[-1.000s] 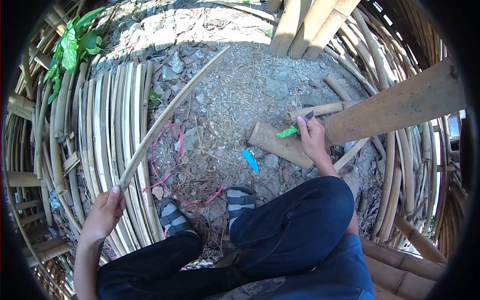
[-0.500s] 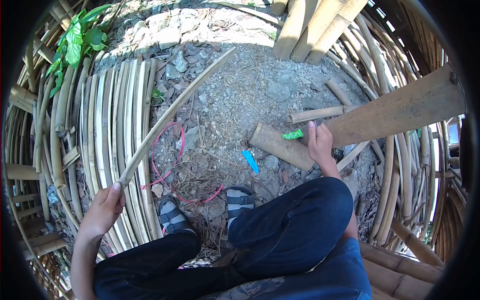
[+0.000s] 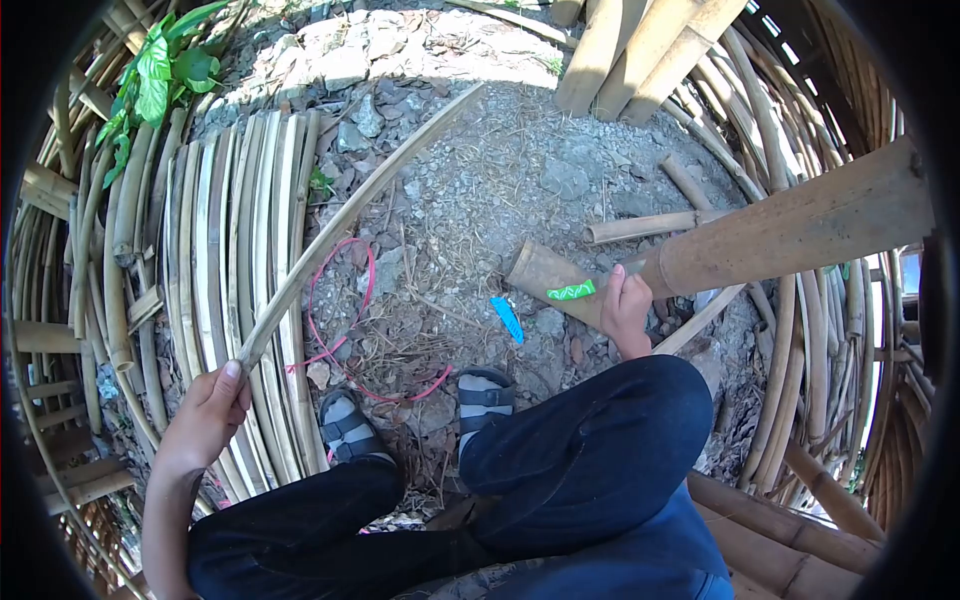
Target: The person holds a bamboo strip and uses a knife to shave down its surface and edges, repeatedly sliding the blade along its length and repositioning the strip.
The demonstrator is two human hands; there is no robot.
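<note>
My left hand is closed around the lower end of a long, split bamboo strip. The strip slants up and away to the right over the ground. A tool with a bright green patterned end is in my closed right hand; the green end points left, and I cannot tell the tool's kind. Behind it lies a short bamboo section on the ground. Just above the right hand, a thick bamboo pole reaches in from the right. A blue, tapered piece rests on the dirt between my feet and that section.
Split bamboo strips lie side by side at the left. A pink strap loops across the ground near my sandals. Upright bamboo poles stand at the back, and curved bamboo lines both sides. A leafy plant grows top left.
My right hand has moved down and slightly left with the green-ended tool, whose green side shows more fully. My left hand keeps its hold on the strip, with little movement.
</note>
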